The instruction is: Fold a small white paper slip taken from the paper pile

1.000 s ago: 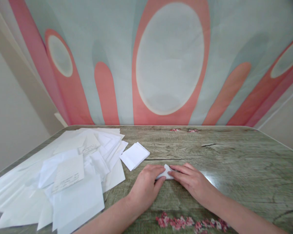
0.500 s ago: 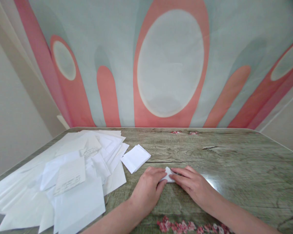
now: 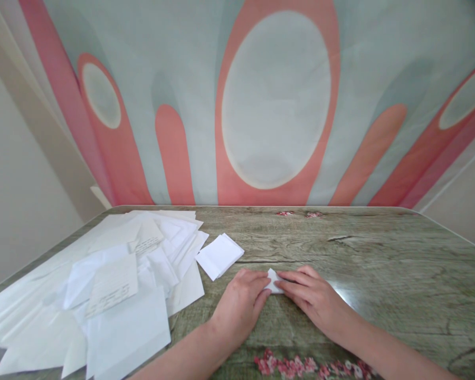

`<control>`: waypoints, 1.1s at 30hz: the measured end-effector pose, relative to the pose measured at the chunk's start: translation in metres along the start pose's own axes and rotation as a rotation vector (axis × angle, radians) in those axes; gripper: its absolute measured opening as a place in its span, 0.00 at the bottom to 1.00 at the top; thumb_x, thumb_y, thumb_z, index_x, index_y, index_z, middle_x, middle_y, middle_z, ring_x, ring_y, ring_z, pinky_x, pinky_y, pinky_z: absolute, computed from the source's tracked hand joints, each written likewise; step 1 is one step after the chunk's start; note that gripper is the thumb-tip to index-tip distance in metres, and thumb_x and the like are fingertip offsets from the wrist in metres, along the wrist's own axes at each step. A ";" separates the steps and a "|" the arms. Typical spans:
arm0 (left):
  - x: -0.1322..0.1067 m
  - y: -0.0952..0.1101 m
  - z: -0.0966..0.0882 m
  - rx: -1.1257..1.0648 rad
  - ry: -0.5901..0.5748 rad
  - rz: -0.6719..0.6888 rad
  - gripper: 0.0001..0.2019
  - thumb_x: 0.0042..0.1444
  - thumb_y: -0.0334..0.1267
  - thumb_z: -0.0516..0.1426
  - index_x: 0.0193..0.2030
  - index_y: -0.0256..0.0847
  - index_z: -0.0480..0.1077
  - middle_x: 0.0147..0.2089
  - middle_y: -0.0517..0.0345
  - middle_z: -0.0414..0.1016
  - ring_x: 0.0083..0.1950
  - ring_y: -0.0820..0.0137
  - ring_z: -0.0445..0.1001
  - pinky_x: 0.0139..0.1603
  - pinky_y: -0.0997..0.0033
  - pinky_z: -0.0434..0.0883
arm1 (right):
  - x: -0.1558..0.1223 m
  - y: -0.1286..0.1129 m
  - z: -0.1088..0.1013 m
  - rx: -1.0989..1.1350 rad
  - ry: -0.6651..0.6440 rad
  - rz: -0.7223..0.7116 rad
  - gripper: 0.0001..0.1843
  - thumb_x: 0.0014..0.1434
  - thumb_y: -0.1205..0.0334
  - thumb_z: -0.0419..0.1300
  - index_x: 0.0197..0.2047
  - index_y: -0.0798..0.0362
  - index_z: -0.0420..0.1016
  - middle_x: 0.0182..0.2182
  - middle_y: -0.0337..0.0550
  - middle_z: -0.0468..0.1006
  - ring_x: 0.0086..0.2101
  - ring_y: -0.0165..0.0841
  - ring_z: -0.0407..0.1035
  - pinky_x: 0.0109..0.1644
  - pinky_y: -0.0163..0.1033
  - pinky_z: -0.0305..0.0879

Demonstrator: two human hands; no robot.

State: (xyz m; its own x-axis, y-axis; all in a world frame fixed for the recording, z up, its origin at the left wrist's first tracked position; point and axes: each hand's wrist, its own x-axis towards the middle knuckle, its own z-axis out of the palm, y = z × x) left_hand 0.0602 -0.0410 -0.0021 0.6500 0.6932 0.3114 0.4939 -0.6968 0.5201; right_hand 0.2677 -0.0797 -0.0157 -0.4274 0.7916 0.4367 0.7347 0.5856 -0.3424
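A small folded piece of white paper (image 3: pixel 274 282) lies on the table between my two hands, its pointed tip toward the far side. My left hand (image 3: pixel 241 298) grips its left end, with the thumb at the near edge and the fingers over the top. From the right, my right hand (image 3: pixel 309 291) presses on the other end with its fingers close together. Much of the paper's two ends is hidden under the fingers. Beyond my left hand sits a small stack of square white paper (image 3: pixel 220 256).
A wide, loose pile of white paper sheets (image 3: pixel 130 327), a few with printed lines, covers the table's left side. The wood-grain table (image 3: pixel 399 274) carries printed pink flowers at its near edge. Behind its far edge hangs a grey-and-coral patterned cloth (image 3: pixel 198 79).
Almost nothing differs. Both hands hold the folded paper in the same place, and the whole view has shifted very slightly.
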 end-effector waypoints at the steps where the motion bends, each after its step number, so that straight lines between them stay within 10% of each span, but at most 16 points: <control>1: 0.000 0.000 0.000 -0.002 0.000 -0.001 0.10 0.59 0.30 0.54 0.46 0.41 0.72 0.48 0.54 0.75 0.49 0.63 0.71 0.52 0.61 0.68 | 0.001 0.000 -0.001 0.006 0.001 -0.002 0.15 0.65 0.65 0.51 0.52 0.47 0.73 0.47 0.47 0.76 0.42 0.37 0.68 0.44 0.45 0.69; 33: 0.004 0.002 -0.001 -0.026 -0.013 -0.011 0.10 0.59 0.29 0.54 0.46 0.40 0.72 0.47 0.55 0.75 0.48 0.65 0.70 0.52 0.63 0.66 | -0.007 -0.002 -0.004 -0.070 -0.029 -0.060 0.17 0.64 0.66 0.52 0.55 0.49 0.70 0.54 0.47 0.71 0.55 0.40 0.61 0.57 0.52 0.63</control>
State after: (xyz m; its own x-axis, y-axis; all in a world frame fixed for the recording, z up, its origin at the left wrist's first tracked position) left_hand 0.0628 -0.0392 0.0009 0.6519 0.6984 0.2955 0.4863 -0.6840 0.5438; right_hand 0.2716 -0.0874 -0.0146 -0.4864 0.7606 0.4300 0.7418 0.6195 -0.2567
